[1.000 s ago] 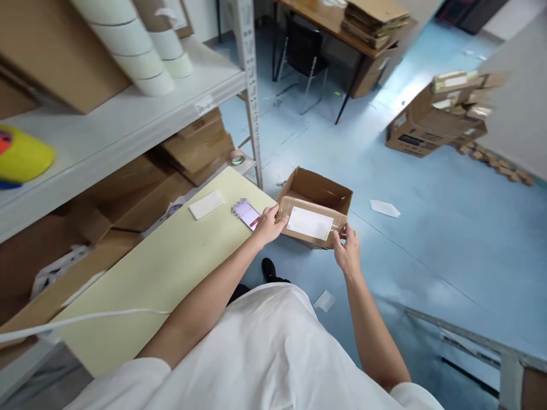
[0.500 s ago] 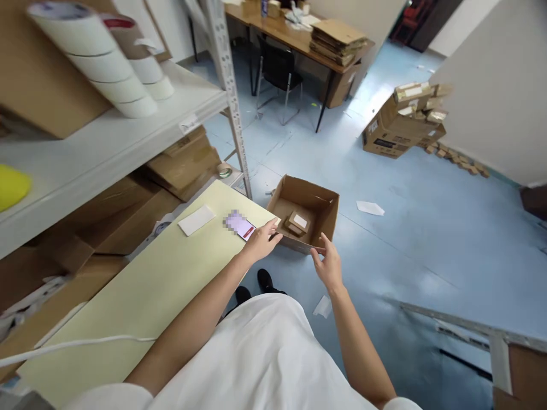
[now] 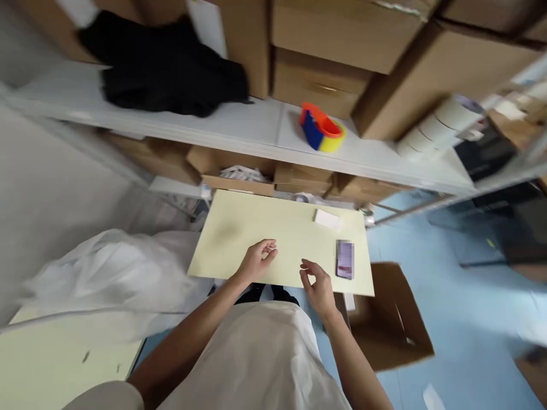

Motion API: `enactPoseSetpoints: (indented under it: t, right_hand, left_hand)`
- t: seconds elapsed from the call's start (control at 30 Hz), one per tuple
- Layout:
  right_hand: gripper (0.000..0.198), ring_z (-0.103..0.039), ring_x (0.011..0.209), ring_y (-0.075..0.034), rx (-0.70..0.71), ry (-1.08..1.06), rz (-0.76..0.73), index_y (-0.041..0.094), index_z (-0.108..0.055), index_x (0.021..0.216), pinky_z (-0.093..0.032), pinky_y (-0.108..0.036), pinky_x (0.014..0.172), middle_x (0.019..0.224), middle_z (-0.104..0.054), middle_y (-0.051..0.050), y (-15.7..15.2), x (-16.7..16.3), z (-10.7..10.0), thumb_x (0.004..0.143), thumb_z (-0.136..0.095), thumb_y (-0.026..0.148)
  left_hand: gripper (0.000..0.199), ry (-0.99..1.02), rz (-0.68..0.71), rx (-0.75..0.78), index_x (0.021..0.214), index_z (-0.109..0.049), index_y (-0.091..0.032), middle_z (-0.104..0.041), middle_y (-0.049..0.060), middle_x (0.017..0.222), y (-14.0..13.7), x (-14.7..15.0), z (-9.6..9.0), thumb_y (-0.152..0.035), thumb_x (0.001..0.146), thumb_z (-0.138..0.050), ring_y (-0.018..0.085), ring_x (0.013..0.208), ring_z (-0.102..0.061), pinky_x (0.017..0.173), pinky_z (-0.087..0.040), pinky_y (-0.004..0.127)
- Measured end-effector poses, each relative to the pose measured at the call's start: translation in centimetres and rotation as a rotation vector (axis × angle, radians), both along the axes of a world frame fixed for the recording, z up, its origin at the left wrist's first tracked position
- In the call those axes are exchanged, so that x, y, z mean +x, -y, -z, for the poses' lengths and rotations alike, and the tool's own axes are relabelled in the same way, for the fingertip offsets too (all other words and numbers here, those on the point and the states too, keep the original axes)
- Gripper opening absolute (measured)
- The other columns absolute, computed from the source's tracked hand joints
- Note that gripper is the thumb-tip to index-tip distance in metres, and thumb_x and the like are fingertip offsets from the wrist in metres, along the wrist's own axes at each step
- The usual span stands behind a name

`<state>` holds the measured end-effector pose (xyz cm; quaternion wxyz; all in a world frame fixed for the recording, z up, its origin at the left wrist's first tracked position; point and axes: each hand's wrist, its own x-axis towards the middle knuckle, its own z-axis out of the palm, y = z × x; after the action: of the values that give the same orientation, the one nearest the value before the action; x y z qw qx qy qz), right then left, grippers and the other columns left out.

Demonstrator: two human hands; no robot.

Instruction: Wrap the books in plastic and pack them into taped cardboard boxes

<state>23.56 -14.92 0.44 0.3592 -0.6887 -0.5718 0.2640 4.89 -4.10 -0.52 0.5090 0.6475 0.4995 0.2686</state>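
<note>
Over the pale yellow tabletop (image 3: 273, 228) hovers my left hand (image 3: 257, 259), fingers loosely bent and thumb apart, with nothing in it. My right hand (image 3: 318, 286) hangs at the table's front edge, its thumb and fingers parted and holding nothing. To the right of that hand lies a phone (image 3: 345, 261), its screen lit and partly pixelated. Behind the phone is a small white rectangular piece (image 3: 327, 219). An open cardboard box (image 3: 395, 319) stands on the floor beyond the table's right end, its inside partly hidden by the tabletop and my arm.
A grey shelf (image 3: 213, 128) runs behind the table, bearing a black cloth (image 3: 171, 68), a red, blue and yellow tape dispenser (image 3: 321, 128), tape rolls (image 3: 440, 128) and cardboard boxes (image 3: 325, 74). White plastic wrapping (image 3: 115, 279) is bunched at left. Paper (image 3: 432, 397) lies on the floor.
My view has swung left from the floor box to the table and shelf. Both hands have moved from beside the box to the table's front, still without anything in them.
</note>
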Motion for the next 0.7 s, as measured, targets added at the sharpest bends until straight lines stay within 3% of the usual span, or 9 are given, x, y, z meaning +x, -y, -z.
enactPoseSetpoints:
  t: [0.13, 0.27, 0.37, 0.5, 0.7]
  right_hand:
    - [0.029, -0.069, 0.082, -0.018, 0.015, -0.027, -0.425, 0.018, -0.063, 0.112, -0.058, -0.031, 0.073, 0.096, -0.071, -0.009, -4.2, -4.6, 0.2, 0.091, -0.046, 0.03]
    - [0.03, -0.069, 0.083, -0.017, 0.02, -0.023, -0.772, 0.021, -0.064, 0.113, -0.057, -0.032, 0.079, 0.098, -0.071, -0.007, -6.2, -8.6, 0.8, 0.09, -0.046, 0.027]
    - [0.03, -0.069, 0.082, -0.017, 0.024, -0.003, -0.993, 0.022, -0.064, 0.112, -0.056, -0.032, 0.081, 0.098, -0.072, -0.006, -6.8, -11.1, 1.1, 0.089, -0.046, 0.026]
    - [0.03, -0.069, 0.082, -0.018, 0.026, 0.022, -1.195, 0.021, -0.064, 0.111, -0.055, -0.033, 0.081, 0.097, -0.072, -0.006, -6.5, -15.5, 1.0, 0.088, -0.046, 0.027]
    - [0.029, -0.067, 0.088, -0.02, 0.077, 0.121, -1.55, 0.021, -0.064, 0.112, -0.052, -0.034, 0.084, 0.099, -0.072, -0.007, -2.5, -24.7, 0.7, 0.088, -0.048, 0.024]
  left_hand:
    - [0.035, -0.033, -0.406, 0.022, 0.104, -0.062, -0.017, -0.071, 0.01, 0.098, 2.0, -7.2, 0.8, -0.043, 0.082, -0.054, 0.018, 0.082, -0.068, 0.071, -0.054, 0.029]
    - [0.041, -0.047, -0.752, 0.004, 0.108, -0.06, -0.017, -0.071, 0.011, 0.099, 7.0, -12.2, 1.0, -0.047, 0.08, -0.054, 0.02, 0.085, -0.068, 0.071, -0.055, 0.032]
    - [0.045, -0.093, -0.952, -0.02, 0.112, -0.059, -0.017, -0.071, 0.011, 0.1, 12.2, -13.7, 0.6, -0.049, 0.081, -0.053, 0.022, 0.086, -0.069, 0.074, -0.055, 0.034]
    - [0.043, -0.187, -1.109, -0.043, 0.113, -0.06, -0.017, -0.071, 0.013, 0.106, 19.2, -14.4, -0.4, -0.047, 0.083, -0.051, 0.025, 0.091, -0.069, 0.076, -0.055, 0.036]
    - [0.042, -0.359, -1.374, -0.112, 0.109, -0.062, -0.018, -0.07, 0.013, 0.11, 30.0, -17.7, 0.1, -0.048, 0.083, -0.049, 0.026, 0.092, -0.069, 0.081, -0.054, 0.039]
